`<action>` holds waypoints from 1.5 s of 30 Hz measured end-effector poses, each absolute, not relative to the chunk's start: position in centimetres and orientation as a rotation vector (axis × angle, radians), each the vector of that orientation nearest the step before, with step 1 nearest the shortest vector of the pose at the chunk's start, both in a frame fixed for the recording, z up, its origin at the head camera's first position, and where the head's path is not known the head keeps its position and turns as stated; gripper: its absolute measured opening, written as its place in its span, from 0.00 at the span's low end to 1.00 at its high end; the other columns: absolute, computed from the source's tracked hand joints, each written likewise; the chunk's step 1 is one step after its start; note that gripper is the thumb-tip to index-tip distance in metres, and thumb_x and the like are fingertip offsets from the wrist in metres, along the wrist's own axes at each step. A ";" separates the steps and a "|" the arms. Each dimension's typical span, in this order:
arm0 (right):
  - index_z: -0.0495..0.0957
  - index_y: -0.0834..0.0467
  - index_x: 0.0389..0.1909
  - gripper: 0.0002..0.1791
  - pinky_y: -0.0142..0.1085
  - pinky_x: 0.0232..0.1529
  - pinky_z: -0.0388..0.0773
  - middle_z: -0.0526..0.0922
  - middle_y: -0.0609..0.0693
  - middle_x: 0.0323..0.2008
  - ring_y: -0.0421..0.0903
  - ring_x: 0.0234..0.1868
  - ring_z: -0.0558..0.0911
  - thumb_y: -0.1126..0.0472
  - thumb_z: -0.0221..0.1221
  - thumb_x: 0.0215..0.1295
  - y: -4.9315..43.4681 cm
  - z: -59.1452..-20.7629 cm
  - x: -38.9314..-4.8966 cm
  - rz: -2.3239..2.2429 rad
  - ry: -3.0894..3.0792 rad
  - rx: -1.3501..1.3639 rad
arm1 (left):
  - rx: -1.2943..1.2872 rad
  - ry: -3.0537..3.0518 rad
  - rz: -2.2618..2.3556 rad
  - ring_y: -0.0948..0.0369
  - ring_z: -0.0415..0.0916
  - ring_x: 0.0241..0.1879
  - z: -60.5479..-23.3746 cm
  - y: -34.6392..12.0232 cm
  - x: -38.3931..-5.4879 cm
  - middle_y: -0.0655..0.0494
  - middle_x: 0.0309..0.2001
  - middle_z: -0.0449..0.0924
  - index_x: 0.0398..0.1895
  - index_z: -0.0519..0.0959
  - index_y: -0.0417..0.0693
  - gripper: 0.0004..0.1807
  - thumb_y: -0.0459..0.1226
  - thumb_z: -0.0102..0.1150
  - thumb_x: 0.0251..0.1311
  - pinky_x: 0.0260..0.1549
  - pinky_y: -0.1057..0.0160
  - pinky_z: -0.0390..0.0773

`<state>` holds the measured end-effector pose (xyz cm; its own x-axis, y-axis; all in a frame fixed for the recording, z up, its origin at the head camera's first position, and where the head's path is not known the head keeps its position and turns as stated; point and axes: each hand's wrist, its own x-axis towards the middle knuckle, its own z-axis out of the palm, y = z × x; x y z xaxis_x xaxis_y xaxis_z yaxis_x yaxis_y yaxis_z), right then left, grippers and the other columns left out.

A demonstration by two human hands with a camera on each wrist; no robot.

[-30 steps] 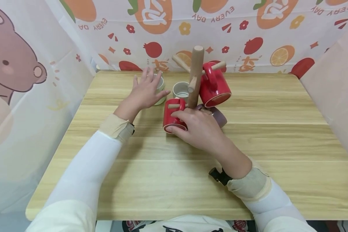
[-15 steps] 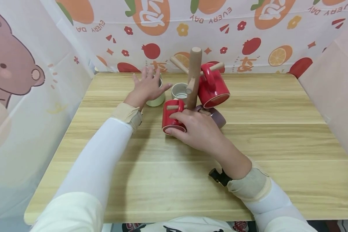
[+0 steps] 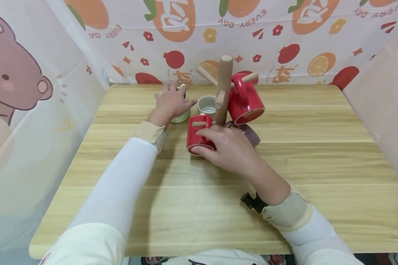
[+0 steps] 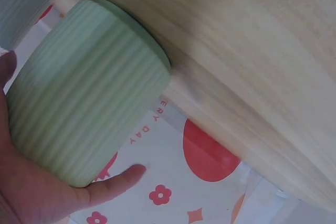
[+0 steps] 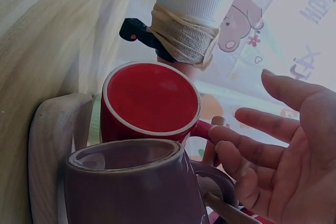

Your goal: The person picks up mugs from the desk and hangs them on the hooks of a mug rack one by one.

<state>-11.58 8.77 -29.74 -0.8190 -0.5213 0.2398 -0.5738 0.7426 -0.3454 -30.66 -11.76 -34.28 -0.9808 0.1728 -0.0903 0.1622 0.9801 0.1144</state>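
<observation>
Five vessels show in the head view. The lower red mug [image 3: 193,138], upper red mug [image 3: 247,99] and purple mug [image 3: 251,136] hang on the stand [image 3: 224,86]; the green cup [image 3: 181,117] and grey cup [image 3: 206,105] stand left of it. Risk: a knock from the right hand [image 3: 233,149] could unseat the lower red mug or tip the stand. Backdrop [image 3: 232,44] reads "EVERY DAY", inverted.

Left wrist: left hand [image 4: 39,187] spread about the green cup; lifting so loosely could cause a slip. "ERY DAY" legible.

Right wrist: fingers loosely bent by the lower red mug's handle, thumb apart; contact unconfirmed. No brand legible.
</observation>
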 end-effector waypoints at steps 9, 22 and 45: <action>0.83 0.49 0.53 0.21 0.34 0.32 0.75 0.82 0.46 0.31 0.41 0.31 0.77 0.45 0.66 0.61 10.4 -28.6 -11.3 0.792 -2.563 0.875 | 0.233 3.035 0.145 0.38 0.49 0.71 -34.4 -11.5 -31.0 0.41 0.77 0.45 0.77 0.53 0.59 0.40 0.58 0.48 0.65 0.56 0.32 0.67; 0.84 0.64 0.42 0.13 0.29 0.45 0.75 0.81 0.61 0.43 0.54 0.48 0.77 0.65 0.68 0.55 11.7 -27.3 -11.9 0.998 -1.813 0.808 | 0.244 3.094 0.165 0.39 0.51 0.70 -34.6 -11.9 -30.4 0.44 0.76 0.48 0.72 0.60 0.60 0.35 0.58 0.49 0.63 0.53 0.35 0.69; 0.79 0.60 0.58 0.24 0.45 0.64 0.70 0.70 0.61 0.65 0.53 0.69 0.65 0.60 0.65 0.60 12.7 -27.5 -12.7 0.803 -2.095 0.792 | 0.436 3.226 0.301 0.41 0.54 0.68 -35.7 -13.7 -27.1 0.42 0.70 0.56 0.70 0.61 0.62 0.38 0.52 0.61 0.56 0.47 0.38 0.73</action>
